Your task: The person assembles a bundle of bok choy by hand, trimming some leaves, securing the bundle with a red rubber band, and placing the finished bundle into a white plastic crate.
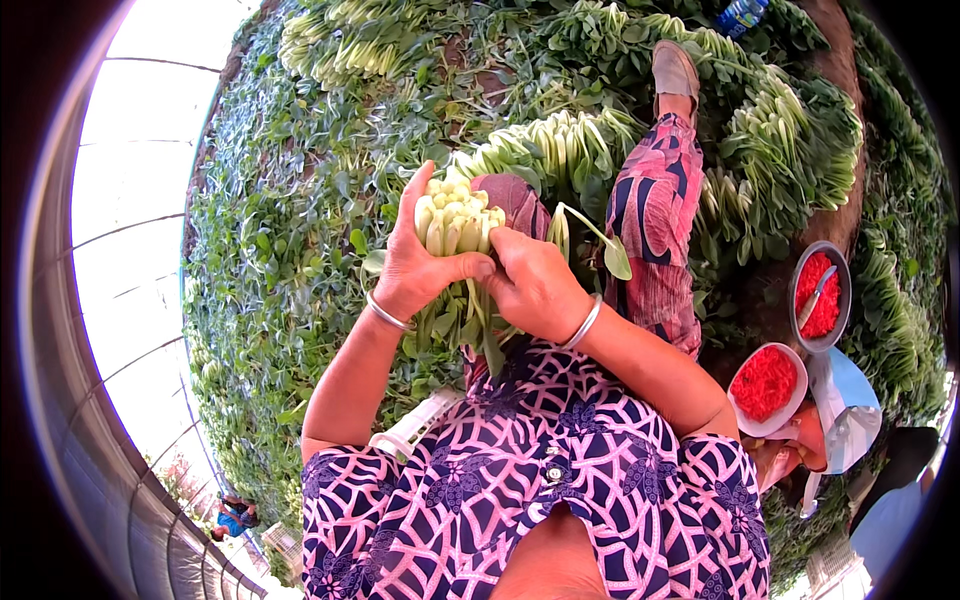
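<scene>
A bunch of leafy greens [459, 217] is held up in front of me, pale cut stem ends facing up and leaves hanging below. My left hand [418, 259] wraps its left side, thumb across the front and fingers behind. My right hand [536, 285] grips the bunch's lower right side, its fingertips close to my left thumb. A loose stalk with one round leaf [617, 259] sticks out beyond my right hand. Just behind the bunch, a row of similar greens [559, 142] lies on the ground, stems upward.
At right stand a grey bowl [842, 330] of red strips holding a knife [817, 296], and a white bowl [801, 375] of red strips. Near them lies a plastic bag [844, 412]. A white plastic basket [412, 429] is beside me. Other people [236, 517] are at the edges.
</scene>
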`<state>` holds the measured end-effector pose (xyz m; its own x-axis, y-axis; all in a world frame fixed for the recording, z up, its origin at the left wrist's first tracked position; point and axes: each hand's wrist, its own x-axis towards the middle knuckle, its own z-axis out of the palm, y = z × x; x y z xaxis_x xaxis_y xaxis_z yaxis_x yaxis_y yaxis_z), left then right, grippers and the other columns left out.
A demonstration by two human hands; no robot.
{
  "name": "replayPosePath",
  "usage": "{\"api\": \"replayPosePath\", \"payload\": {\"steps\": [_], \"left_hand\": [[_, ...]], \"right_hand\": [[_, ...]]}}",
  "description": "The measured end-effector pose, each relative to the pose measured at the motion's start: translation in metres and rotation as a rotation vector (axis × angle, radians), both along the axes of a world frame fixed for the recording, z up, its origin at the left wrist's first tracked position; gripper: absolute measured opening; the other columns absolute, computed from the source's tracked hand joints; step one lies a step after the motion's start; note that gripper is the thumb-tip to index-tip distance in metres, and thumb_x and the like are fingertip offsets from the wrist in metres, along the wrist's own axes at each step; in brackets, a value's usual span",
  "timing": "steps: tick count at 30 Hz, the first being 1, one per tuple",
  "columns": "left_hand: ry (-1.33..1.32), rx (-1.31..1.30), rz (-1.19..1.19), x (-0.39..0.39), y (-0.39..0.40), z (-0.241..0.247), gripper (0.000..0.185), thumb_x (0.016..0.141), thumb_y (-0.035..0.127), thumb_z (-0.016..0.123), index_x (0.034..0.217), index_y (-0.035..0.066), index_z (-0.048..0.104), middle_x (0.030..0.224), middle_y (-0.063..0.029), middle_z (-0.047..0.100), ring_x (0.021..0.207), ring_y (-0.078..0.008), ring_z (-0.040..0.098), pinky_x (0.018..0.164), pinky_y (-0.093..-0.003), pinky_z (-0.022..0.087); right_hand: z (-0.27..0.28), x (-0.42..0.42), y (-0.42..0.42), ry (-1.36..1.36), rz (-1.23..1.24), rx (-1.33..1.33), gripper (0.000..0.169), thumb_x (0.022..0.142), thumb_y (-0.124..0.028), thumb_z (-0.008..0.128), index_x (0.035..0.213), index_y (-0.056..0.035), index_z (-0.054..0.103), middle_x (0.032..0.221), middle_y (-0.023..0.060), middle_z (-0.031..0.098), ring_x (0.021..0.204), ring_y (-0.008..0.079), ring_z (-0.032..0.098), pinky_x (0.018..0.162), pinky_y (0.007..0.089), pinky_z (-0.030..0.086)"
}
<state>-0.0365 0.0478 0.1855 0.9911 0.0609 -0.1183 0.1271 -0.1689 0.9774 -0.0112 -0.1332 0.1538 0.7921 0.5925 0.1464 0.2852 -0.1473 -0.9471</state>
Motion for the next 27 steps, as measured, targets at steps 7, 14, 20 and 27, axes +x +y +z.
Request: {"api": "replayPosePath", "payload": {"steps": [7,14,20,27], "left_hand": [[-0.009,0.027,0.035,0.000,0.010,-0.007,0.103,0.065,-0.004,0.088,0.148,0.006,0.028,0.127,-0.0101,0.058,0.116,-0.0191,0.058,0.102,-0.0354,0.047],[0.008,-0.069,0.074,-0.001,0.016,-0.008,0.099,0.064,-0.007,0.087,0.146,0.005,0.031,0.128,-0.0094,0.058,0.117,-0.0203,0.059,0.102,-0.0362,0.048],[0.026,-0.103,0.158,-0.007,0.030,-0.006,0.094,0.065,-0.006,0.085,0.144,0.004,0.034,0.125,-0.0102,0.059,0.114,-0.0207,0.061,0.100,-0.0359,0.050],[0.025,-0.152,0.218,-0.018,0.040,0.002,0.092,0.065,-0.007,0.084,0.142,0.004,0.036,0.126,-0.0117,0.060,0.115,-0.0228,0.061,0.101,-0.0375,0.050]], "right_hand": [[-0.003,0.035,-0.030,-0.247,-0.290,-0.329,0.016,0.088,-0.015,0.060,0.091,0.0006,0.059,0.086,0.0219,0.064,0.079,0.0408,0.065,0.070,0.0476,0.053],[-0.059,0.030,-0.016,0.119,-0.191,-0.504,0.030,0.081,-0.014,0.065,0.104,0.0037,0.058,0.091,0.0286,0.065,0.090,0.0451,0.064,0.079,0.0496,0.051],[-0.046,0.031,-0.028,0.305,-0.305,0.001,0.018,0.073,-0.009,0.066,0.087,0.0022,0.066,0.069,0.0147,0.065,0.063,0.0249,0.065,0.063,0.0346,0.051],[0.072,0.051,-0.146,0.238,-0.587,0.259,0.022,0.086,0.004,0.067,0.109,0.0036,0.067,0.086,0.0008,0.066,0.074,0.0044,0.060,0.066,0.0189,0.049]]}}
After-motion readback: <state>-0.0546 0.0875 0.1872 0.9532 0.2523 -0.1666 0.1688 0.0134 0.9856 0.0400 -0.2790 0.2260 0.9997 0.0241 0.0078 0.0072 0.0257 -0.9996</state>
